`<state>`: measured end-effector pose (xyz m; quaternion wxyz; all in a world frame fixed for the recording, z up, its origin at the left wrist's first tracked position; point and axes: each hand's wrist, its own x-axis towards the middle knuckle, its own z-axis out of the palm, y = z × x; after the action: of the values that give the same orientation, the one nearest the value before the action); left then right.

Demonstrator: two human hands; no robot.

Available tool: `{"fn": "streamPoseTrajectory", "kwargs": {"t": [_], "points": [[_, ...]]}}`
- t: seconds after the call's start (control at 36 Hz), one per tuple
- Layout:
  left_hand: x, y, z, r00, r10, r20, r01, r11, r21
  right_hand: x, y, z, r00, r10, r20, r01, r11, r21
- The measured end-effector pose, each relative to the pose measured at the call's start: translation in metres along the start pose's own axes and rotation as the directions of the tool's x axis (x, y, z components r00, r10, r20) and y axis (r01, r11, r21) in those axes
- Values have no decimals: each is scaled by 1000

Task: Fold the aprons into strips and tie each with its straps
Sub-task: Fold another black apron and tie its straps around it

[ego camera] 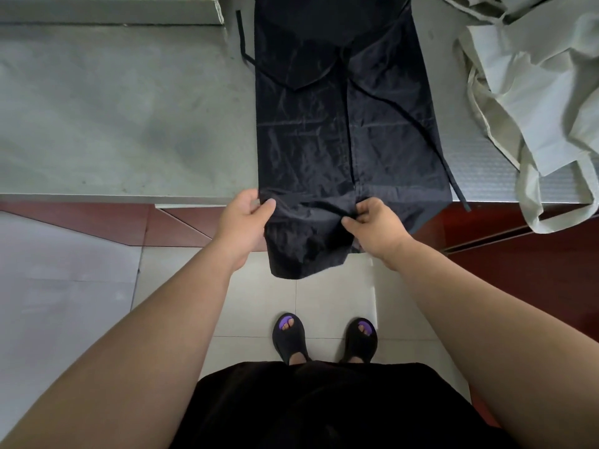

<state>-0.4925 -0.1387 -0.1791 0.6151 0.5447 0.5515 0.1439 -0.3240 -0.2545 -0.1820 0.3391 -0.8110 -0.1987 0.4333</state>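
Note:
A black apron (343, 124) lies lengthwise on the grey table (113, 118), both long sides folded in to a seam near its middle. Its near end hangs over the table's front edge. My left hand (244, 218) pinches the near left edge of the apron at the table edge. My right hand (372, 222) pinches the cloth near the middle seam. One black strap (431, 137) runs diagonally across the right side and dangles off the front edge. Another strap (241, 37) lies off the far left corner.
A pile of pale grey-green aprons (534, 92) sits at the table's right and droops over the front edge. A raised ledge (110, 11) runs along the back left. Below are a red cabinet front (518, 254), tiled floor and my feet in black sandals (324, 340).

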Motion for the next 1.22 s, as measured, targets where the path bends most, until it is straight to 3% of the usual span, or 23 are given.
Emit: {"fn": "streamPoseTrajectory", "kwargs": {"t": [0.22,0.33,0.44,0.56,0.89,1.22], "points": [[4,-1,2,975,62,-214,-23,984,177,0,-5,-4,999,-42,-26,35,975,-221],[-1,2,3,960,121,-254,-18,928,372,-3,-9,-10,998,-46,-30,38,973,-227],[-2,7,5,938,145,-314,12,894,448,-3,-18,-25,993,-90,-82,64,957,-282],[-2,17,11,943,196,-270,-15,834,552,-1,-28,-43,984,-132,-121,86,941,-327],[4,65,44,933,330,-146,-140,704,696,31,-62,-96,970,-239,-52,189,866,-463],[103,116,30,960,276,44,-192,538,821,123,-126,-91,980,-199,-1,168,828,-534]]}}
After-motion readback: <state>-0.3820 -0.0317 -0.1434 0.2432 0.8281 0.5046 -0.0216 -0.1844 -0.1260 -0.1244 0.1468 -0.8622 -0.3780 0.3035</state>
